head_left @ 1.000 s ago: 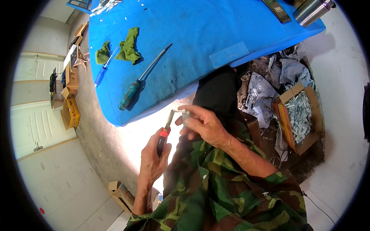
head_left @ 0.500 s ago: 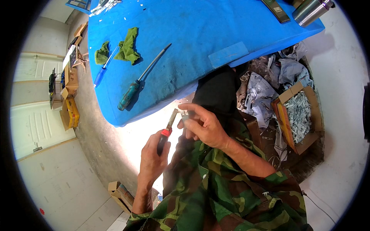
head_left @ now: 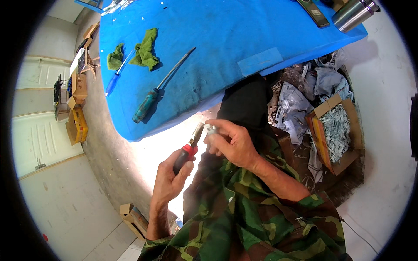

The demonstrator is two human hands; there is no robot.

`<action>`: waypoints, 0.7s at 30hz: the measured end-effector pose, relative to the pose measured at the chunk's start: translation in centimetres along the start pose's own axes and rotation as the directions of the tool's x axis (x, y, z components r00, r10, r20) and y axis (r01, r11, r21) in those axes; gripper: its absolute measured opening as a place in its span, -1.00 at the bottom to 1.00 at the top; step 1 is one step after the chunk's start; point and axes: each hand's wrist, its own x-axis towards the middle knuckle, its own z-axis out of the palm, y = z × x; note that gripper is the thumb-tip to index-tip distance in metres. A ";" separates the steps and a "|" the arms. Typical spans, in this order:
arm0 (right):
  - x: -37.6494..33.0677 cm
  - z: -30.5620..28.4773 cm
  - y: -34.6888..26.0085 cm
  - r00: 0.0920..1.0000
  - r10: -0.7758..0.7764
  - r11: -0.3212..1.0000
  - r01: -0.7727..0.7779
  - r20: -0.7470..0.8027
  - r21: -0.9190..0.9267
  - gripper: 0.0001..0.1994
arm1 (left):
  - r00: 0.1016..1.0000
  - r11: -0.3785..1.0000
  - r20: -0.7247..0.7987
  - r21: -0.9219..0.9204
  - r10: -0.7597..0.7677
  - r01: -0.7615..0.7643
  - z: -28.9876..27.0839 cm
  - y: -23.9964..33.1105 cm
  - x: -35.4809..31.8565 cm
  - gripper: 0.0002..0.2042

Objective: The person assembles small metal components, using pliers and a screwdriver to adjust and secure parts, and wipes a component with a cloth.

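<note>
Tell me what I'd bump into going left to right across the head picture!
Yellow box, blue screwdriver, left hand holding a red-and-black tool, right hand holding a small silvery piece, metal bottle.

Hand tool with a red-and-black handle and a narrow metal head [head_left: 190, 149]: held in the left grip [head_left: 169, 180], tilted, head directed up and to the right. Small pale grey piece [head_left: 211, 130]: held at the fingertips of the right grip [head_left: 236, 145], partly covered, just beside the tool head; contact cannot be determined.
</note>
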 end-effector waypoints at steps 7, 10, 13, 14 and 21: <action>0.4 -0.6 0.4 1.000 0.017 0.997 -0.016 -0.004 0.073 -0.61 | 0.999 0.983 -0.009 0.180 0.046 -0.044 0.3 0.9 0.1 -0.61; 0.6 -0.6 0.3 1.000 0.013 0.998 -0.013 -0.002 0.064 -0.60 | 1.000 0.971 -0.016 0.237 0.027 -0.022 0.0 1.3 -0.1 -0.62; 0.4 -0.5 0.0 1.000 0.002 0.998 -0.003 0.008 0.061 -0.60 | 0.984 0.967 -0.129 0.240 0.122 -0.088 -0.3 1.1 -0.5 -0.66; 0.3 -0.6 0.0 1.000 -0.003 0.998 0.003 0.005 0.068 -0.60 | 0.969 0.963 -0.180 0.240 0.168 -0.122 -0.5 0.9 -0.6 -0.67; 0.7 -1.3 -0.8 1.000 -0.010 0.990 0.014 -0.024 0.139 -0.58 | 0.799 0.869 -0.549 0.490 0.245 0.070 -7.7 0.8 2.2 -0.65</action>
